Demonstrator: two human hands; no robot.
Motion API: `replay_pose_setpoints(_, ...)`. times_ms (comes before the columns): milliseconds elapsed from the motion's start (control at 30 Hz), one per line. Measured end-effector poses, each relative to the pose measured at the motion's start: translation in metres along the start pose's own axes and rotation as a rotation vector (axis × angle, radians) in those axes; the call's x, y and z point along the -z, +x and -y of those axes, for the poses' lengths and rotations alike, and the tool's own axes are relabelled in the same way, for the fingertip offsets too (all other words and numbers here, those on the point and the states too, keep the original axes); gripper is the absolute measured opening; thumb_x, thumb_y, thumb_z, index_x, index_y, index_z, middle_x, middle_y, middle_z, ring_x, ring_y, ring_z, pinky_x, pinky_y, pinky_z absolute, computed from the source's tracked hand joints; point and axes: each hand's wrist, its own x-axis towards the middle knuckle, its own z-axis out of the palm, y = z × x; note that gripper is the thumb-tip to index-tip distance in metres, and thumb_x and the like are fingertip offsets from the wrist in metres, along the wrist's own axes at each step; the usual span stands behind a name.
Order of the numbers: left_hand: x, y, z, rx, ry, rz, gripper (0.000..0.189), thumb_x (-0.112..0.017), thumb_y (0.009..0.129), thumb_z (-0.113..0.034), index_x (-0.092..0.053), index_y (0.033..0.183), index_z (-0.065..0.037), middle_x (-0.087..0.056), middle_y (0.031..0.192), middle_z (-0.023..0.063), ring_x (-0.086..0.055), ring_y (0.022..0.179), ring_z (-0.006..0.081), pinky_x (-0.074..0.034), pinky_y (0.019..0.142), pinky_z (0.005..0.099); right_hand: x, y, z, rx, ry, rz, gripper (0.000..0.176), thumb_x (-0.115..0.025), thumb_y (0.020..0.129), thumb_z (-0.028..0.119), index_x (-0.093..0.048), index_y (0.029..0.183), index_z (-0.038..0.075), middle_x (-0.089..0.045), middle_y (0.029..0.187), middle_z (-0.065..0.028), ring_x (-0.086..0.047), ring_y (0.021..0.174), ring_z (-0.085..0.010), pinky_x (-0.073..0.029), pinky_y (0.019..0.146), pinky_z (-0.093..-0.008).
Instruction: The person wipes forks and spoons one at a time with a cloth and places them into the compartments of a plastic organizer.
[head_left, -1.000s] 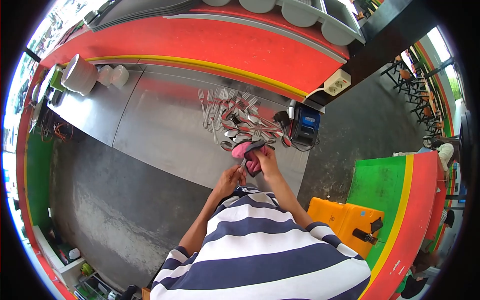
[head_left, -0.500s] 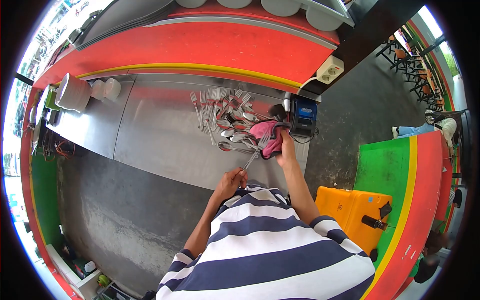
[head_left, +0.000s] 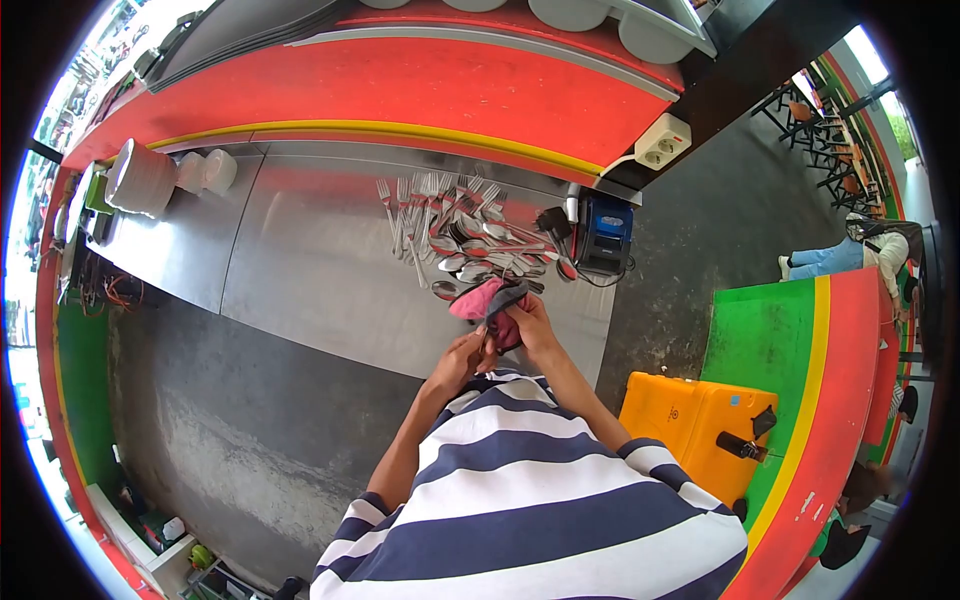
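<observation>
A pink cloth with dark edging (head_left: 478, 299) is bunched between my hands, close in front of the striped shirt. My right hand (head_left: 533, 328) is closed on the cloth. Beside it, my left hand (head_left: 464, 360) is closed around the handle end of a fork, whose head is hidden in the cloth's folds. Just beyond, a loose pile of forks (head_left: 430, 190) and spoons (head_left: 449, 264) lies on the steel counter (head_left: 320, 270). Most forks lie at the pile's far side, with spoons nearer my hands.
A black card-terminal-like device (head_left: 606, 235) with a cable stands right of the pile. White stacked bowls (head_left: 143, 180) sit at the counter's left end. A red ledge (head_left: 400, 85) borders the back. An orange case (head_left: 680, 425) stands at right; a seated person (head_left: 850, 255) is farther off.
My right hand has brought the cloth left and toward me, over the fork. The fork's head, bare before, is now covered. Both hands are closer together.
</observation>
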Motion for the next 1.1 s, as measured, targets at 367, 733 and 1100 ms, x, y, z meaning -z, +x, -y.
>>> replay_pose_setpoints(367,-0.017,0.001,-0.012,-0.138,0.802,-0.276,0.04,-0.044,0.104,-0.03,-0.058,0.081,0.0,-0.045,0.053,0.001,-0.039,0.049,0.0087,-0.033,0.048,0.0294,-0.012,0.022,0.011,0.148,-0.179,-0.382,0.012,-0.066,0.089,0.014,-0.066,0.094,0.003,-0.067,0.085,-0.004,-0.062,0.062,-0.0111,-0.05,0.052,-0.0263)
replay_pose_setpoints(733,-0.015,-0.016,-0.038,-0.026,0.75,-0.181,0.043,-0.044,0.103,-0.034,-0.056,0.077,-0.001,-0.041,0.054,-0.0002,-0.037,0.05,0.0092,-0.032,0.049,0.0293,-0.006,0.053,0.036,0.466,-0.463,-0.464,0.016,-0.069,0.087,0.011,-0.069,0.097,-0.001,-0.068,0.089,-0.0011,-0.057,0.079,-0.0053,-0.046,0.071,-0.0238)
replay_pose_setpoints(1100,0.011,-0.013,-0.035,-0.095,0.556,-0.193,0.047,-0.044,0.103,-0.038,-0.057,0.077,-0.002,-0.041,0.056,-0.0036,-0.037,0.052,0.0077,-0.032,0.049,0.0276,0.017,0.056,0.04,0.27,-0.138,-0.301,0.017,-0.061,0.096,0.02,-0.065,0.107,0.007,-0.067,0.098,0.0005,-0.062,0.086,-0.009,-0.048,0.077,-0.0256)
